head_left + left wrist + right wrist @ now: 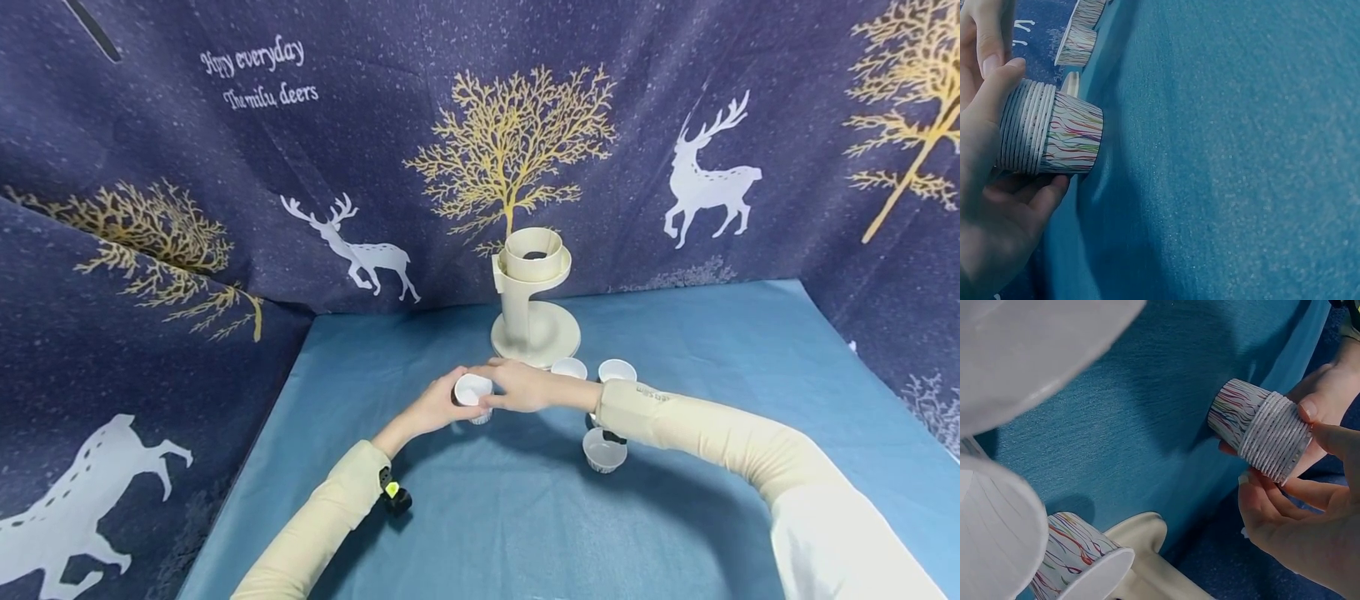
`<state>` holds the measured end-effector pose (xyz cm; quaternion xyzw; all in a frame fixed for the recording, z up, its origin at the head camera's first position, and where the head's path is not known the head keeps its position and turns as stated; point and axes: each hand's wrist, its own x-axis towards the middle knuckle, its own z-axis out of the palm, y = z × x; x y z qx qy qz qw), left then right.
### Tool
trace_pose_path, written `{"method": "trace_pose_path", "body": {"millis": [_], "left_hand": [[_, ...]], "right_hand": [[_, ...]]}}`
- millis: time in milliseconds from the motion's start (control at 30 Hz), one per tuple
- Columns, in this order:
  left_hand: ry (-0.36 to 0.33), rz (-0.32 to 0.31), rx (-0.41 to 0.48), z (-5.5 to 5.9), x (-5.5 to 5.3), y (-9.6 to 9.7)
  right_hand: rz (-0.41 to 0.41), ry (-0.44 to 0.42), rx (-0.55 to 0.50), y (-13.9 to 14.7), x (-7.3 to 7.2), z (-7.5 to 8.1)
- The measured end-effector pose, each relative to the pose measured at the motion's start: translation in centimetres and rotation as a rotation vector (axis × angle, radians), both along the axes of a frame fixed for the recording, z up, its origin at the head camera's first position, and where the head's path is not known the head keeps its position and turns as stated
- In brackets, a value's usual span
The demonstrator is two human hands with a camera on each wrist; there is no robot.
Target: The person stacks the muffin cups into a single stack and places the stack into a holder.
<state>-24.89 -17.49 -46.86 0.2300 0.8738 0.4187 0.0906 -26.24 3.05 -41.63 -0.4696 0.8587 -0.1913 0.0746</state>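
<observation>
Stack of cups: nested white paper cups with multicoloured wavy lines and rolled white rims [1072, 134], held between both hands to the left of the loose cups, mouth up; whether its base touches the table cannot be told.
Left hand: the left hand [429, 407] grips the stack, thumb at the rims and fingers curled round the far side.
Right hand: the right hand [522, 386] holds the rim end of the same stack, thumb and fingers bent about the edges; whether a single cup is parted from the rest cannot be told.
Loose cups: one white paper cup [604, 452] stands upright nearest the wearer; two more, a left rear cup [570, 367] and a right rear cup [617, 370], stand beyond the right forearm, partly covered by it.
Stand: cream stand with round base and upright post [516, 312], behind the hands, bearing a cream ring-shaped funnel [533, 260] on its upper arm.
Work surface: table under smooth blue cloth [465, 517].
Backdrop: dark blue fabric [360, 150] printed with white deer and golden trees.
Sleeves: cream, both arms; a small black device [398, 501] sits at the left wrist.
</observation>
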Motion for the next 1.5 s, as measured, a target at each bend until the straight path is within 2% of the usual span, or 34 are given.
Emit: {"method": "trace_pose_path", "body": {"millis": [267,567,867,1067,1300,1500], "left_hand": [[0.006,-0.007,-0.005,0.5,0.2,0.1],[0.006,-0.004,-0.043,0.1,0.2,0.2],[0.003,0.01,-0.031,0.2,0.2,0.3],[-0.006,0.013,-0.025,0.1,0.3,0.4],[0.017,0.035,-0.043,0.0,0.3,0.4],[0.019,0.059,-0.064,-0.1,0.3,0.5]], "right_hand": [[-0.017,0.0,0.006,0.0,0.0,0.1],[-0.015,-0.014,0.016,0.3,0.1,0.0],[-0.032,0.015,-0.057,0.9,-0.3,-0.3],[-0.055,-0.027,-0.123,1.6,-0.5,-0.2],[-0.05,-0.045,-0.207,2.4,-0.9,-0.2],[-0.038,0.002,-0.198,3.2,-0.9,-0.4]]}}
